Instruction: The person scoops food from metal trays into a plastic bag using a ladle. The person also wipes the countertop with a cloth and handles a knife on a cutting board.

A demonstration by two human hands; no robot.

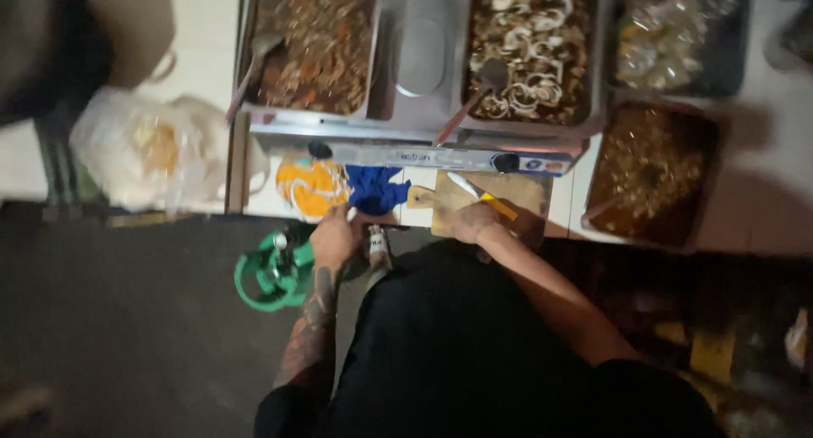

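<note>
- left hand (333, 239) at the counter edge, just below an orange cloth (312, 186) and a blue cloth (375, 190); grip unclear
- right hand (474, 222) rests on a wooden board (517, 192), beside a knife (481, 196) with a yellow handle
- green gas cylinder (275, 268) below the left hand
- stove (419, 65) carries two food trays (318, 44), each with a spoon
- white bag (148, 150) at the left

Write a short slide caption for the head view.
Left hand beside blue cloth, right hand at wooden cutting board.
</note>
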